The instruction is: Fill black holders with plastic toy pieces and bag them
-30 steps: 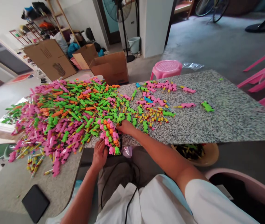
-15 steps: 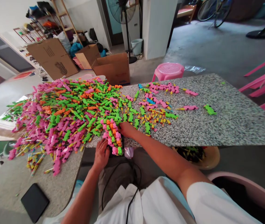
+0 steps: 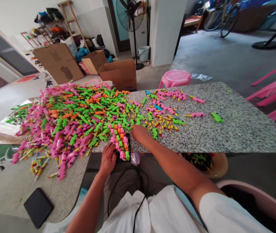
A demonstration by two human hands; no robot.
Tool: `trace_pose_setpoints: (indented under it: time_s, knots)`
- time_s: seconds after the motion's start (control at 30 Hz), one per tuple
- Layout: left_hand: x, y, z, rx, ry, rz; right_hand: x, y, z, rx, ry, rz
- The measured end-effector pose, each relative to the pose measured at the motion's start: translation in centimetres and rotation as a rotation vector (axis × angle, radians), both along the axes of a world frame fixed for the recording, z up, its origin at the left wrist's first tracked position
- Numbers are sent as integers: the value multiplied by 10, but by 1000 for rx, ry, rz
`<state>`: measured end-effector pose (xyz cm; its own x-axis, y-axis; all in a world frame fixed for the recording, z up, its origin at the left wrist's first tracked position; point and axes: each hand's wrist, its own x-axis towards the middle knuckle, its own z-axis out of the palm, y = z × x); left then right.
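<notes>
A small black tray [image 3: 129,145] sits at the table's near edge, holding packed rows of pink, green and orange plastic toy pieces [image 3: 119,139]. Against its left side lies my left hand [image 3: 108,158], fingers stretched out and touching the rim. My right hand [image 3: 140,133] is just past the tray's upper right corner, its fingers curled together beside loose green toy pieces [image 3: 138,118]. Whatever those fingertips grip is hidden. A large heap of pink, green and orange toys [image 3: 74,113], many with thin yellow-ended tubes, spreads to the left of the tray.
More pink toys [image 3: 175,94] and short yellow-red tubes [image 3: 165,123] lie scattered on the speckled stone table [image 3: 237,129]. A black flat case [image 3: 38,207] rests on the lower left surface. Beyond stand a pink stool [image 3: 176,77] and cardboard boxes [image 3: 120,74]. Below right is a tan basin [image 3: 221,163].
My right hand has moved slightly right, away from the tray's packed rows. My left hand stays at the tray's left side. The whole view has shifted a little.
</notes>
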<state>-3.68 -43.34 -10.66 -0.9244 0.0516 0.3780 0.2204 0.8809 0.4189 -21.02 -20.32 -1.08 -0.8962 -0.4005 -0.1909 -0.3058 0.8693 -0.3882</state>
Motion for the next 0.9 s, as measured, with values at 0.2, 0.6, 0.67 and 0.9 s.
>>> trace_pose_setpoints:
  time_s: [0.2,0.6,0.67,0.9]
  knots:
    - [-1,-1,0,17,25,-3,-10,22,9,112,-108,-128]
    - [-2,-2,-2,39,44,-17,-5,42,-3,-16,-192,-255]
    - [-3,-1,0,37,43,-21,2,38,-6,-178,-270,-217]
    - [-4,1,3,59,63,-32,25,11,-27,-618,-351,-136]
